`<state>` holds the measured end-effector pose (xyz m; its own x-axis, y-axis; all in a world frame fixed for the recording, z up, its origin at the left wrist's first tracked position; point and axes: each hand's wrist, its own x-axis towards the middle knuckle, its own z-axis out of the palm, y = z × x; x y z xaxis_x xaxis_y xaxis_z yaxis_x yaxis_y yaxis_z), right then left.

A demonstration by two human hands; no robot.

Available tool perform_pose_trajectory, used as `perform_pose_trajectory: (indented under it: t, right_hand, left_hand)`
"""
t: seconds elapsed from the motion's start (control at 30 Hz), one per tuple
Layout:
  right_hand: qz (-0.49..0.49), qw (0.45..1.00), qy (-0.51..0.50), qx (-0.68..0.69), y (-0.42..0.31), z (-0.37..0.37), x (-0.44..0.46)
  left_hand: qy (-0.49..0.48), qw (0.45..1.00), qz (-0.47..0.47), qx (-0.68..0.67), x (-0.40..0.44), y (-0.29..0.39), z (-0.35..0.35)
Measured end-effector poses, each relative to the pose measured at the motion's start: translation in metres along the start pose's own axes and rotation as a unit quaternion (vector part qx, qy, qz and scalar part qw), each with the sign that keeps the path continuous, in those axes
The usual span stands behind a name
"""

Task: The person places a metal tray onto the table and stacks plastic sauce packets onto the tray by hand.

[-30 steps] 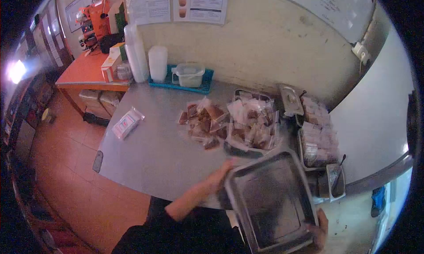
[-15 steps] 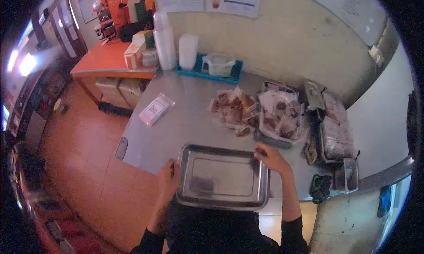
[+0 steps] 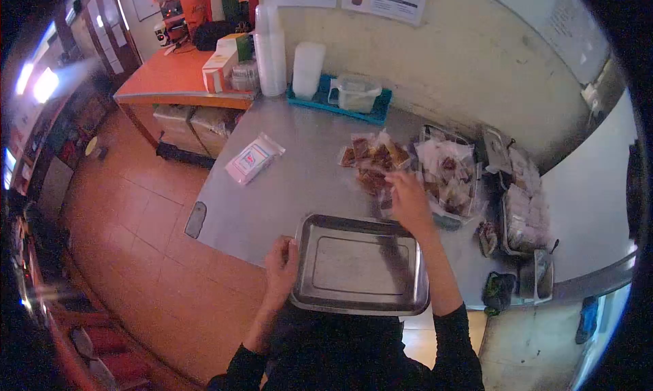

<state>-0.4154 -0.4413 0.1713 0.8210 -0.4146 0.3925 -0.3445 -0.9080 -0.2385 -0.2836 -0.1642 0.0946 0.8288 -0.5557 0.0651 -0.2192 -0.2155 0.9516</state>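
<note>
A shallow rectangular metal tray [image 3: 360, 265] sits at the counter's front edge, close to my body, with nothing in it. My left hand [image 3: 280, 265] is closed at the tray's left rim, fingers curled against it. Beyond the tray's far right corner, my right hand [image 3: 411, 204] reaches over the counter with its fingers stretched toward a pile of small clear packets with brown contents [image 3: 374, 160]. Whether the fingertips touch a packet cannot be made out. Right of this hand stands a clear container [image 3: 452, 214] heaped with similar packets.
A white packet with a printed label [image 3: 255, 158] lies on the metal counter [image 3: 299, 177]. At the back, a teal tray [image 3: 320, 110] holds white plastic containers. On the right are a tub of packed bags [image 3: 524, 217], a metal container [image 3: 537, 275] and a dark cloth [image 3: 500, 291].
My right hand has let go of the tray's right rim and moved forward to the brown packets. My left hand stays at the tray's left side. The camera view has shifted slightly.
</note>
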Motion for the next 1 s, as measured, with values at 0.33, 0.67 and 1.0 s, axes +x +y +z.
perform_pose_trajectory:
  t: [0.33,0.67,1.0]
  right_hand:
    - [-0.050,0.945,-0.109,0.304,-0.061,-0.039,0.003]
    - [-0.008,0.934,-0.111,0.338,-0.066,0.040,0.014]
    - [0.010,0.995,0.102,0.019,-0.028,0.056,0.039]
  left_hand:
    - [0.025,0.986,0.127,0.109,0.013,0.033,-0.001]
    - [-0.142,0.981,0.109,-0.074,0.064,0.026,0.017]
    - [-0.158,0.973,0.039,-0.164,0.080,0.022,0.027]
